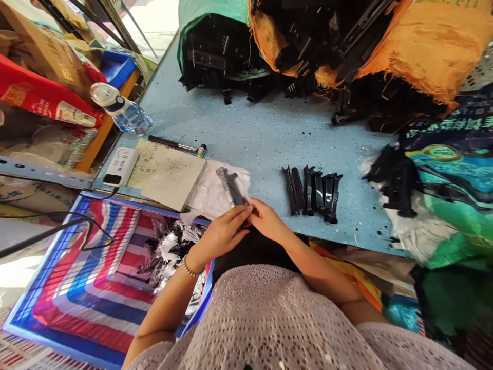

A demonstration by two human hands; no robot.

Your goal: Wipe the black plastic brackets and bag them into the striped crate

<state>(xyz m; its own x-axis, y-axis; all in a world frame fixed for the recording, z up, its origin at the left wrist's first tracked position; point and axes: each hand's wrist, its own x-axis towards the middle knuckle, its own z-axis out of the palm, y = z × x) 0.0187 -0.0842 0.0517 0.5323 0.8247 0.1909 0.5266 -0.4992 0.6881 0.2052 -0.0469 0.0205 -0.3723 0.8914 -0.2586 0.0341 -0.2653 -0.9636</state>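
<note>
L hand [230,228], R hand [268,222]: fingers nearly closed, pinching bagged blk part [231,185] at near end, exact grip unclear; blk pcs [318,189] nearby.

Handwriting on paper [152,172], print on blue bag [442,128], all seemingly illegible

Dark part [231,185] in the fingers [238,211] is sheathed in clear film, glossy, creased. Black strips [308,191]: hard plastic, highlights thrown off smooth faces. Desk [262,131] is surfaced smooth, speckled, slight sheen. White bags [204,198]: thin plastic, wrinkled. Pad [173,177] is made of paper, matt, smudged. Bottle [129,117] is moulded in clear plastic, shiny. Orange sack [431,46] is woven from plastic tape, rough, edge badly frayed. Basket [35,277] in smooth plastic, lined with striped woven sheet [115,267], slightly shiny. Top [269,313] is knitted openwork, soft cloth, matt. Bracelet beads [188,267]: material not made out.
</note>
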